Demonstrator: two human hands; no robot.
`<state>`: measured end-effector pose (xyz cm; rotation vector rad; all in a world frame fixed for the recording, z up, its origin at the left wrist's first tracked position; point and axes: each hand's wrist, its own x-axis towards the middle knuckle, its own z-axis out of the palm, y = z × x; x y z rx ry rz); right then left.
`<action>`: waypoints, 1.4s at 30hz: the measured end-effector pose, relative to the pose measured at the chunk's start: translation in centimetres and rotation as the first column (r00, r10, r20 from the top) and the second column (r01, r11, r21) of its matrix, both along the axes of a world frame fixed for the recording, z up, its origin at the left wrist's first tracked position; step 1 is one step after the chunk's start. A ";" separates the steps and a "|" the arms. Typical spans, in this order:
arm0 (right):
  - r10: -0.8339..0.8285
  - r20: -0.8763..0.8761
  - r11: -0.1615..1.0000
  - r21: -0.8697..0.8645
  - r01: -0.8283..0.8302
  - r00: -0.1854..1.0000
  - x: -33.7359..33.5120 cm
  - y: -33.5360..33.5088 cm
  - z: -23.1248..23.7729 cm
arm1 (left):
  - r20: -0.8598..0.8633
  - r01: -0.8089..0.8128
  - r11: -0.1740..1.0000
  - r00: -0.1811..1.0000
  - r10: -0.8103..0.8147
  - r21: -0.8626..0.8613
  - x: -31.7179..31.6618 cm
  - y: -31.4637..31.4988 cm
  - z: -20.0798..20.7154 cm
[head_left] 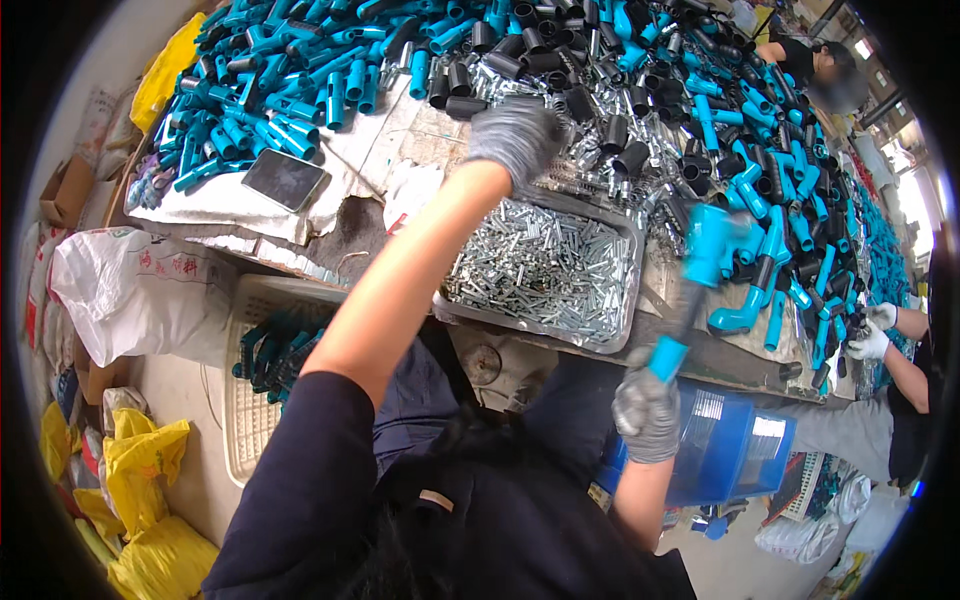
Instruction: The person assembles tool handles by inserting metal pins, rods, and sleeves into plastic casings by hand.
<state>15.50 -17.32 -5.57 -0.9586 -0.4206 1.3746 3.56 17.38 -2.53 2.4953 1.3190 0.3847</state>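
In a grey glove, my right hand [647, 412] is closed round the lower teal end of an upright teal-and-black, tool-like part [703, 255]. Its teal head and dark shaft are blurred by motion. My left hand [515, 140], also gloved in grey, is stretched out over the table at the edge of a pile of black sleeves [505, 65] and shiny metal pieces. Its fingers are smeared, so whether they hold anything is unclear. Below that hand sits a grey tray [632, 290] full of small metal pins [540, 262].
Teal tool housings [285, 60] heap across the far table, and more lie at the right. A phone [285, 180] rests at the left. Blue bins [715, 450] and a cream crate [245, 400] stand below the table. A co-worker's white-gloved hands [872, 335] are at the right.
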 end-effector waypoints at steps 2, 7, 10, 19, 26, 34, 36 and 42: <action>0.011 -0.325 0.972 0.225 0.066 0.946 0.5 -0.2 -0.6 | -0.218 -0.076 0.991 0.971 0.099 0.109 -1.4 2.3 -3.3; -0.174 0.136 0.965 0.223 0.141 0.975 -1.1 0.3 -0.3 | -0.295 -0.036 0.991 0.953 0.073 0.128 -1.8 3.2 -5.1; -0.193 0.356 0.968 0.221 0.119 0.914 -1.4 1.0 -0.9 | -0.231 -0.097 0.987 0.965 0.126 0.129 -2.3 2.7 -4.7; -0.214 0.682 0.977 0.144 0.158 0.700 -1.5 1.3 -2.3 | 0.456 0.604 0.787 0.741 -0.493 -0.130 -7.7 -19.1 -0.7; -0.098 0.762 0.992 0.127 0.001 0.640 -2.5 0.4 -2.9 | 0.661 0.525 0.799 0.715 -0.228 -0.292 -9.4 -22.0 -2.5; -0.126 0.285 0.992 0.041 0.119 0.950 -4.1 -0.3 -1.6 | 0.549 0.523 0.843 0.745 -0.379 -0.127 -9.7 -22.5 -1.2; -0.158 0.257 0.987 0.066 0.146 0.953 -4.5 -0.6 -1.8 | 0.538 0.511 0.841 0.665 -0.518 0.177 -9.3 -22.4 -1.8; -0.144 0.365 0.988 0.104 0.113 0.920 -4.2 -0.7 -2.0 | 0.636 0.514 0.530 0.769 0.064 -0.675 -9.5 -23.5 -1.6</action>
